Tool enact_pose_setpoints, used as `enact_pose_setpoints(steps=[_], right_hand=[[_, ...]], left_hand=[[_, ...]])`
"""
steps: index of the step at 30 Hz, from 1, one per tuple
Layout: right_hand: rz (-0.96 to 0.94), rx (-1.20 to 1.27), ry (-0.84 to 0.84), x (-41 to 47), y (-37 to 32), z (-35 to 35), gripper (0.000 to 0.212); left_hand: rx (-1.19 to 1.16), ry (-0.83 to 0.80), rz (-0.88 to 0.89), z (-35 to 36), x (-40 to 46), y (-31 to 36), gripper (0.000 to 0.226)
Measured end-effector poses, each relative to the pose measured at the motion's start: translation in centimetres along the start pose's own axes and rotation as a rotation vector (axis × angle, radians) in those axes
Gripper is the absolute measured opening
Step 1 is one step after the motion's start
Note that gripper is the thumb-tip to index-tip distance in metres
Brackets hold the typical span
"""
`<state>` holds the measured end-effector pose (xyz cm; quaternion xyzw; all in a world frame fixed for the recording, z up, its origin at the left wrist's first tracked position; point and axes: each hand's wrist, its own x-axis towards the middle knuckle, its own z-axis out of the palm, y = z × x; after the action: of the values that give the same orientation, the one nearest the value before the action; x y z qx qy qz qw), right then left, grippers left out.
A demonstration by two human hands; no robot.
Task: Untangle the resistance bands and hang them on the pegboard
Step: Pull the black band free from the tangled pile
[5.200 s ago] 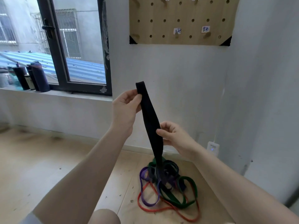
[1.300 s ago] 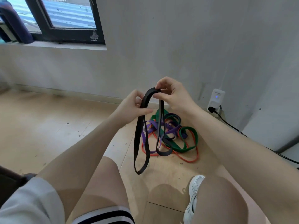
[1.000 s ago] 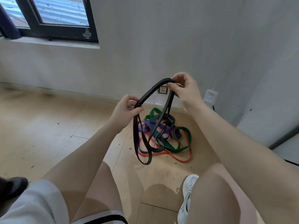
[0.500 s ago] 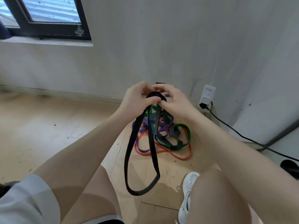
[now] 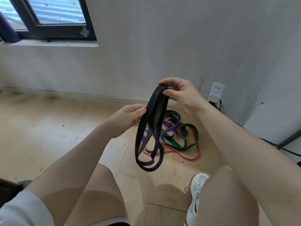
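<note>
1 black resistance band [image 5: 150, 128] hangs doubled between 2 hands: the right hand [image 5: 180, 95] pinches its top fold, fingers curled round it, and the left hand [image 5: 128, 119] grips a strand lower down. On the floor [image 5: 48, 128] behind lies a tangle of what look like 3 bands: 1 purple band [image 5: 169, 128], 1 green band [image 5: 193, 136], 1 orange band [image 5: 187, 156]. Against 0.5 s ago, the hands have parted and the black band now hangs in 2 loops.
</note>
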<state>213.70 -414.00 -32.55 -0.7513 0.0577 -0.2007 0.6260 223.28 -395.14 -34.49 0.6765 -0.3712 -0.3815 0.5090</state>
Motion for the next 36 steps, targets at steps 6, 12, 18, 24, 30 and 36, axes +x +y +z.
enact_pose_setpoints(steps=[6, 12, 18, 24, 30, 36], right_hand=[[0.056, 0.081, 0.066, 1.4, 0.3, 0.2, 0.026], [0.095, -0.227, 0.258, 2.1, 1.7, 1.5, 0.040], [0.309, -0.075, 0.184, -3.4, 7.2, 2.6, 0.027], [0.320, -0.273, 0.070, -2.5, 10.5, 3.8, 0.012], [0.414, -0.580, 0.120, -1.6, 13.8, 1.7, 0.016], [0.803, -0.794, 0.108, -2.6, 16.3, -2.4, 0.010]], left_hand=[[-0.203, 0.111, 0.013, 0.2, 0.4, 0.9, 0.023], [-0.102, 0.393, 0.100, 1.2, 2.3, 3.1, 0.014], [-0.185, 0.565, 0.066, 3.0, 4.3, 3.7, 0.016], [-0.287, 0.617, 0.114, 3.1, 4.9, 4.9, 0.014], [-0.405, 0.824, 0.070, -0.1, 5.8, 0.9, 0.019], [-0.600, 0.958, -0.032, -3.3, 6.6, -5.0, 0.027]])
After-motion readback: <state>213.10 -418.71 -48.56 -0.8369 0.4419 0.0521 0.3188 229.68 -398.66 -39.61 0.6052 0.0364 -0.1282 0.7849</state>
